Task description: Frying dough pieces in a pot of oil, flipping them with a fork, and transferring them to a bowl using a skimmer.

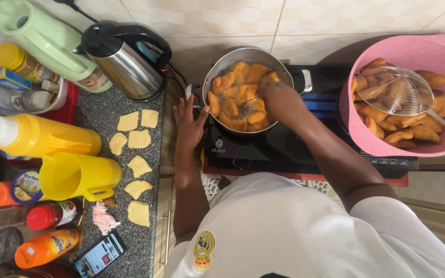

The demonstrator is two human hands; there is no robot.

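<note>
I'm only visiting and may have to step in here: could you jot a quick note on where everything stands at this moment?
Left hand: open, fingers spread against the side of the round steel pot on the black cooktop.
Right hand: over the pot's right side, among the golden frying dough pieces; whether it holds anything cannot be seen.
Done: a pink bowl on the right holds fried pieces under a wire skimmer.
Left: pale raw dough pieces lie on the grey speckled counter, uncooked.
</note>
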